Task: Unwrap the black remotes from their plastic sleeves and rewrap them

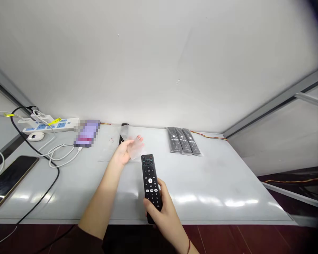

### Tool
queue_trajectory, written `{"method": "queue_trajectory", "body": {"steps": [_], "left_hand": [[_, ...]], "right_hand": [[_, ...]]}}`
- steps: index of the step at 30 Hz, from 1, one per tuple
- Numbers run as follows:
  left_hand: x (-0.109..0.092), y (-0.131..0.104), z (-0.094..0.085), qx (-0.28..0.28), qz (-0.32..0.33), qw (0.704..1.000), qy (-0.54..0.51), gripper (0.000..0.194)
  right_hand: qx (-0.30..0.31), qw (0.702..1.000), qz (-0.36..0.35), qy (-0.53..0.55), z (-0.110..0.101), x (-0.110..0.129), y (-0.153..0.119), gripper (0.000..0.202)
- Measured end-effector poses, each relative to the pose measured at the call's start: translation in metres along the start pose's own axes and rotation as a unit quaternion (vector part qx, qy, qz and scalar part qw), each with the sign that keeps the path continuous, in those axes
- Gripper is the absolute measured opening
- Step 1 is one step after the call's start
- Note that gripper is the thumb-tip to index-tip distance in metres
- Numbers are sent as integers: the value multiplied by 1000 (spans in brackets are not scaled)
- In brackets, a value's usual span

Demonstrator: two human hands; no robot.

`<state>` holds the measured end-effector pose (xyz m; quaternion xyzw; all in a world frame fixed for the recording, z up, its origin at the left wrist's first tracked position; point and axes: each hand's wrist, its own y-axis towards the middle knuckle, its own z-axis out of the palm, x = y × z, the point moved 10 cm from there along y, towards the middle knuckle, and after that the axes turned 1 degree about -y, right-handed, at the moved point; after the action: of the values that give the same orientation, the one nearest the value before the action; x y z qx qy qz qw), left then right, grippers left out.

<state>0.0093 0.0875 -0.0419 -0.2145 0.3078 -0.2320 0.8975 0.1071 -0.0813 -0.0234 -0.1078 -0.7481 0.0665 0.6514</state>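
Note:
My right hand [163, 210] is wrapped round the lower end of a black remote control [149, 167], its button side up and its far end pointing toward the wall. To the left and farther off, my left hand [124, 151] holds a translucent plastic sleeve [135, 149] between thumb and fingers. The sleeve hangs just beyond the remote's far end. Past my left hand lies a dark, narrow object [124, 124], partly covered by clear plastic; I cannot make out its kind.
Three wrapped remote controls [183, 141] lie side by side at the back right. On the left are a power strip [70, 123], a phone with a lit screen [88, 133], a white earbud case [36, 136], a dark phone [12, 180] and looping cables [58, 172]. A wall [159, 70] stands behind the table.

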Motion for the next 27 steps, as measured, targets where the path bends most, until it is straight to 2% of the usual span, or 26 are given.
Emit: {"method": "queue_trajectory", "body": {"steps": [9, 16, 19, 23, 27], "left_hand": [[3, -2, 5, 11, -5, 1000, -12, 24], [6, -3, 16, 72, 8, 997, -7, 24], [9, -3, 17, 77, 4, 997, -7, 19], [16, -2, 20, 77, -16, 997, -20, 10], [27, -3, 22, 76, -44, 996, -9, 21]], "right_hand": [[34, 999, 1, 2, 12, 0, 3, 54], [93, 989, 78, 84, 24, -10, 13, 57], [86, 987, 52, 123, 17, -8, 26, 57], [110, 979, 3, 169, 12, 0, 37, 70], [87, 983, -25, 157, 5, 5, 49, 70]]}}
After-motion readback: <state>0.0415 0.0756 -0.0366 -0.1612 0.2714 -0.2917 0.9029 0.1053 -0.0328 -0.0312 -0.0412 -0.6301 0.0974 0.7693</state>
